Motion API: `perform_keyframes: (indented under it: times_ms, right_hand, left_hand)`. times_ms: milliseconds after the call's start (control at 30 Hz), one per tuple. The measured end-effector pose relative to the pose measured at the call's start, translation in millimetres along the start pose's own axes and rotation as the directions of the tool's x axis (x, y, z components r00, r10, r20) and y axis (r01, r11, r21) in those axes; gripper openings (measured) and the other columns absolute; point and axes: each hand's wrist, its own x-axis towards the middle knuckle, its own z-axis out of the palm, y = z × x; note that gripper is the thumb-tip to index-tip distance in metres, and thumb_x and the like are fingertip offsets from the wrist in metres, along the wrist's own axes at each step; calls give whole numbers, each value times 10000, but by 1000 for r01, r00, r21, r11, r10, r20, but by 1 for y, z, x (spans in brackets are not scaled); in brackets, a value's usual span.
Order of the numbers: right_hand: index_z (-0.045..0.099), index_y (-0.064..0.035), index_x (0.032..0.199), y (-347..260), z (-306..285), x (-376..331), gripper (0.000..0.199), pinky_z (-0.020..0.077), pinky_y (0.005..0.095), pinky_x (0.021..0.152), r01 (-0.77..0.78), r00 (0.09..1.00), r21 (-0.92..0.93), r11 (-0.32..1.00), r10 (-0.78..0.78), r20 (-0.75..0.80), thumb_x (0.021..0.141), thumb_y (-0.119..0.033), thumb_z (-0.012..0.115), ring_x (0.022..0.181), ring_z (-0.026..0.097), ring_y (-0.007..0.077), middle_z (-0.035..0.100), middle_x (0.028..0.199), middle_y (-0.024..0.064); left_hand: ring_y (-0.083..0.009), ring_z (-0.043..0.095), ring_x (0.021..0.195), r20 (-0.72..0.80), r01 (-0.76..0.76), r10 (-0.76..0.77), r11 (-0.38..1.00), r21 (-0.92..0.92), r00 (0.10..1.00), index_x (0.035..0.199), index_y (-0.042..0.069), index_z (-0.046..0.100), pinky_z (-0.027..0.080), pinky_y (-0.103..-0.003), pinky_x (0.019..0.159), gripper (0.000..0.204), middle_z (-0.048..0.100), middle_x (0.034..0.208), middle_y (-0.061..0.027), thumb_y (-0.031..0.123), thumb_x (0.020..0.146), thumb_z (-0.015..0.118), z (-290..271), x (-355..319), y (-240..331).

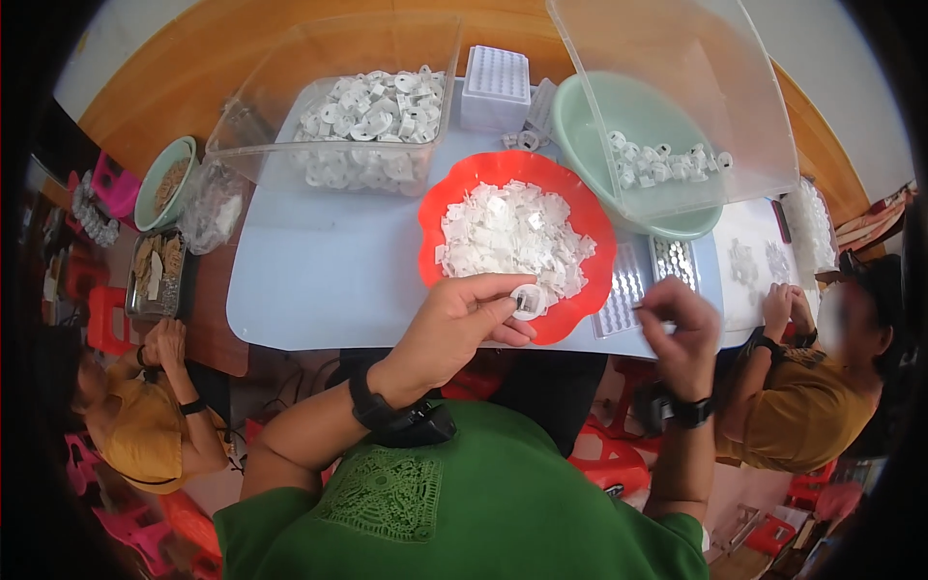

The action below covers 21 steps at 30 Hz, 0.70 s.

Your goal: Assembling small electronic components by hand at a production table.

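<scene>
Between the thumb and fingers of my left hand (462, 314) is a round white plastic part (528, 302) with a dark slot in it. That hand is closed at the near rim of a red scalloped bowl (432, 224), which holds a heap of small white plastic pieces (507, 227). My right hand (682, 329) is raised off to the right, thumb and forefinger pinched together. A tiny dark thing shows at its fingertips, too small to name. Beyond that hand lie a clear dimpled tray (619, 300) and a tray of shiny round metal pieces (675, 259).
A clear bin (253, 145) of white round parts stands back left. White stacked trays (496, 87) are at the back. A tilted clear bin (691, 77) overlaps a green basin (580, 126) with white parts. Co-workers sit left (145, 416) and right (812, 387).
</scene>
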Motion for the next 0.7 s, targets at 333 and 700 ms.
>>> perform_keyframes:
  times_ms: [333, 700]
  right_hand:
    - [609, 26, 857, -17, 76, -3, 55, 428, 206, 487, -394, 918, 734, 553, 268, 292, 809, 17, 634, 529, 538, 79, 607, 717, 43]
    - [587, -10, 813, -39, 93, -13, 127, 427, 256, 474, 259, 962, -132, 957, -268, -55, 741, 64, 661, 524, 557, 137, 593, 714, 72]
  left_hand:
    - [-191, 675, 815, 15, -67, 66, 993, 99, 998, 1232, -49, 542, 568, -262, 706, 305, 646, 999, -141, 47, 954, 462, -4, -15, 0]
    - [-151, 669, 822, 2, -163, 163, 980, 117, 987, 1206, -53, 558, 558, -255, 726, 285, 661, 951, -115, 36, 941, 498, -4, -19, -12]
